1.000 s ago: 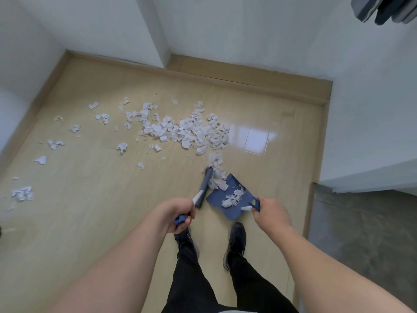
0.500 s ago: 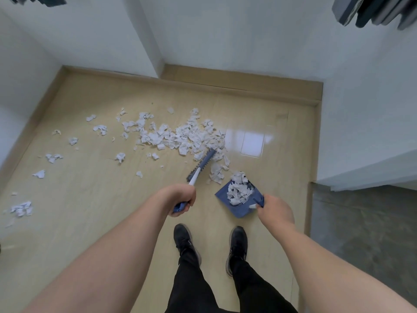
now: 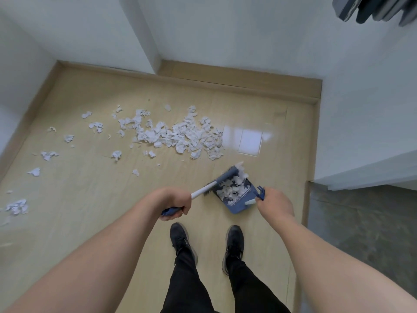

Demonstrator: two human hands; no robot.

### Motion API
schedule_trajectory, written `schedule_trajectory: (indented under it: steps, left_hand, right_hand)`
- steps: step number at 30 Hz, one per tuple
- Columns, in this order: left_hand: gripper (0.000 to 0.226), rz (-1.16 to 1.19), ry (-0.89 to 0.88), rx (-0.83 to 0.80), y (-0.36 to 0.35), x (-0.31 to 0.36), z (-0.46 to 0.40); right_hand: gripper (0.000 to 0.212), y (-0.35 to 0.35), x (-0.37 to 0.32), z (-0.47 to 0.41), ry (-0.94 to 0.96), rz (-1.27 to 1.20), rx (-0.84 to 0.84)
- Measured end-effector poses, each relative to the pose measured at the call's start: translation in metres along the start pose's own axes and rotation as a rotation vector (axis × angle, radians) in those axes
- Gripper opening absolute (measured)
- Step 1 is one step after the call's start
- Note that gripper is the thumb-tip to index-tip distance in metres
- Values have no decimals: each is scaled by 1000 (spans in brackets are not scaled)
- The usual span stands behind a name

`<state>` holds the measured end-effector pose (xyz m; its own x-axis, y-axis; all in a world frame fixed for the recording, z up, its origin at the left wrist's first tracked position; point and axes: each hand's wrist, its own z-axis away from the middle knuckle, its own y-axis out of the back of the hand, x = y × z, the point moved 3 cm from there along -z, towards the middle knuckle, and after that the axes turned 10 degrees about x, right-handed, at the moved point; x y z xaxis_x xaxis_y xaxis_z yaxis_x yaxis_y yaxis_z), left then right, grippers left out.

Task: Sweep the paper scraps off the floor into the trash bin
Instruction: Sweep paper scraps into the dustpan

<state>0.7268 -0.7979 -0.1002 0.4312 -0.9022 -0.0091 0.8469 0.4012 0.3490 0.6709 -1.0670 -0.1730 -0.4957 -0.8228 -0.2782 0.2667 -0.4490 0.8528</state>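
A wide heap of white paper scraps (image 3: pixel 178 134) lies on the light wooden floor, with stray pieces (image 3: pixel 48 154) spread to the left. My left hand (image 3: pixel 174 203) grips the blue-and-white handle of a small brush (image 3: pixel 222 179), whose head lies across the mouth of the blue dustpan (image 3: pixel 239 203). My right hand (image 3: pixel 274 203) holds the dustpan's handle. Scraps fill the pan. No trash bin is in view.
White walls and wooden skirting (image 3: pixel 237 80) close the floor at the back, left and right. A grey floor area (image 3: pixel 361 233) starts at the right past a threshold. My two black shoes (image 3: pixel 180 240) stand just behind the dustpan. Dark items (image 3: pixel 379 7) hang at the top right.
The brush swung from the edge of the heap back to the dustpan's mouth, dragging more scraps in. The dustpan stayed about where it was in my right hand.
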Motion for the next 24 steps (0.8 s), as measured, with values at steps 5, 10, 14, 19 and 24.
schedule_trajectory:
  steps: [5, 10, 14, 19, 24]
  left_hand:
    - [11, -48, -7, 86, 20, 14, -2]
    - [16, -162, -41, 87, 11, 38, -25]
    - [12, -345, -64, 20, -14, 48, -27]
    - [4, -291, -25, -10, -15, 46, -3]
    - [6, -371, -42, 44, 1, 49, 21]
  right_hand:
    - [12, 1, 3, 3, -17, -32, 1]
    - [14, -1, 7, -4, -26, -28, 33]
    - [9, 1, 11, -15, -18, -26, 51]
    - [10, 0, 11, -17, -14, -36, 32]
    - [11, 2, 14, -13, -24, -28, -10]
